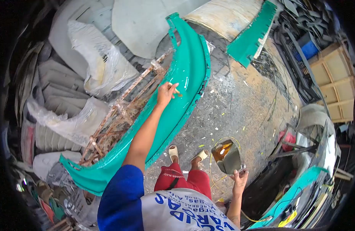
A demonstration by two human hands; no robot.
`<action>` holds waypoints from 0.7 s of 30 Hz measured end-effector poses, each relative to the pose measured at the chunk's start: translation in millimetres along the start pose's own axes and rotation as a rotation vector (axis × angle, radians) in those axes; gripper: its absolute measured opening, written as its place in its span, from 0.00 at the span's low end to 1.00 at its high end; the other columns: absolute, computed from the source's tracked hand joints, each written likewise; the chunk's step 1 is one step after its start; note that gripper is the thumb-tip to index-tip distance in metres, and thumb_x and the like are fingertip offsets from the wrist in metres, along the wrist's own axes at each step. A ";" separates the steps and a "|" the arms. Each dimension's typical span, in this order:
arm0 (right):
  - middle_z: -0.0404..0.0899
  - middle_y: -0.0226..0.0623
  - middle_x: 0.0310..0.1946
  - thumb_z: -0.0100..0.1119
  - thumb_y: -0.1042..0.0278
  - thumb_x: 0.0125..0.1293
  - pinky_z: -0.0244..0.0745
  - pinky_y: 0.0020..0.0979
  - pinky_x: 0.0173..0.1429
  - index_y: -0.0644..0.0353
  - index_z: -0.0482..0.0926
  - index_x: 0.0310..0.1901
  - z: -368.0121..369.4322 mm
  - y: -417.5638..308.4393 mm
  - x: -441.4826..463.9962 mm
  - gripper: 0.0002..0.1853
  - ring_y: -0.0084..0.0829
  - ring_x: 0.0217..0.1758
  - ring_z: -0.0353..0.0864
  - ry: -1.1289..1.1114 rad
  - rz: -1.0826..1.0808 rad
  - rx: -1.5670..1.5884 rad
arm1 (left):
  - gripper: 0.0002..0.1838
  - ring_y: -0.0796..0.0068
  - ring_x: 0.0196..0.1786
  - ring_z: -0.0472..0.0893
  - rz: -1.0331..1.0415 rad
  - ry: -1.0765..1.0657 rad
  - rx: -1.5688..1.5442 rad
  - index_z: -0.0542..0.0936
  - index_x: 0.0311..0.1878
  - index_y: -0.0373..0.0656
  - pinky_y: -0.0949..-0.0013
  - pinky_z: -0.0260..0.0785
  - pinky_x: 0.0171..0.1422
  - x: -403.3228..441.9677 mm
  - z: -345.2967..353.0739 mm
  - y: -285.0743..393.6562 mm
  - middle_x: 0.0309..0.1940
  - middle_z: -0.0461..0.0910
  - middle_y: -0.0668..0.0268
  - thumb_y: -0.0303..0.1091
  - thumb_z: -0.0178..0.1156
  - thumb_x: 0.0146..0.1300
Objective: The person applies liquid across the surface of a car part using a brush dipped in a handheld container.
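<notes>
My left hand (168, 93) reaches over a long, curved, glossy green bumper-like panel (189, 57), its fingers pinched together. A small amber-brown bit (179, 93) shows at the fingertips; whether it is held or lies on the panel I cannot make out. Low on the right, my right hand (239, 181) grips the rim of a shallow grey container (229, 163) with glossy amber liquid (223, 150) in it. The panel rests on a rusty, spattered metal frame (121, 109).
Plastic-wrapped white panels (100, 61) are piled to the left. A second green piece (252, 36) leans at the back. A thin yellow hose (212, 169) loops across the dusty floor (231, 104) near my feet. Another green-edged part (296, 188) stands at lower right.
</notes>
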State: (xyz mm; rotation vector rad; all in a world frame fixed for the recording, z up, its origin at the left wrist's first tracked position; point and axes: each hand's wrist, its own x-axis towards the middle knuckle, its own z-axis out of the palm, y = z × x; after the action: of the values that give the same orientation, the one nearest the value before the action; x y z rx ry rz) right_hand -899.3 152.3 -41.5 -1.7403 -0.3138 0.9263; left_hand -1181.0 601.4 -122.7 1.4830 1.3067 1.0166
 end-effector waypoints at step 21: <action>0.68 0.32 0.43 0.68 0.57 0.63 0.76 0.30 0.44 0.60 0.64 0.59 27.4 29.8 -87.6 0.30 0.26 0.45 0.72 0.182 0.020 -0.082 | 0.14 0.70 0.20 0.79 0.166 -0.297 0.225 0.72 0.35 0.37 0.65 0.70 0.24 -77.8 18.9 -37.3 0.21 0.79 0.59 0.37 0.61 0.70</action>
State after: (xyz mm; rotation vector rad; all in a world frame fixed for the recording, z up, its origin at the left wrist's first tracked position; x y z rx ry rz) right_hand -983.6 106.0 -33.6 -1.8912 -0.2181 0.7716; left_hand -1181.2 524.2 -165.5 1.8597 1.1254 0.7318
